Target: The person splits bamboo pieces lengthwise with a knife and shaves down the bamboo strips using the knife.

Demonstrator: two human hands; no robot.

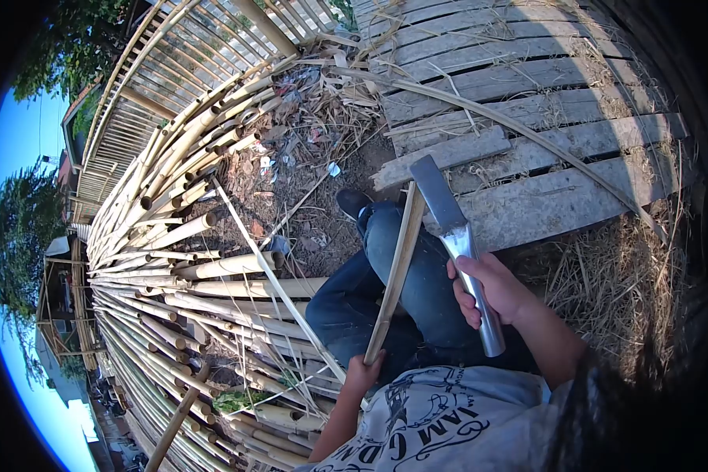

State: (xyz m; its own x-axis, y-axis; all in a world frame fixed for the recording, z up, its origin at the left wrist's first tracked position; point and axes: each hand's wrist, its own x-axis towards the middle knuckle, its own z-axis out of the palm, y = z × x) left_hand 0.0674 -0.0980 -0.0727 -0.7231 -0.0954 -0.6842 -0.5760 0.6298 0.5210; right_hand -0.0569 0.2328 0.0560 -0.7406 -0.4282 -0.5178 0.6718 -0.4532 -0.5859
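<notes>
Plainly, the right hand (488, 289) grips one dark, flat blade (437, 193) on a silvery handle (488, 326); the left hand (363, 373) clasps one tan, apparently split bamboo strip (396, 277).

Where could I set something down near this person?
Mostly bare: the platform planks between the loose short board, the long thin strip and the near edge, beside the blade in the right hand. Crowded: the bamboo pole pile and littered ground by the shoe.
</notes>
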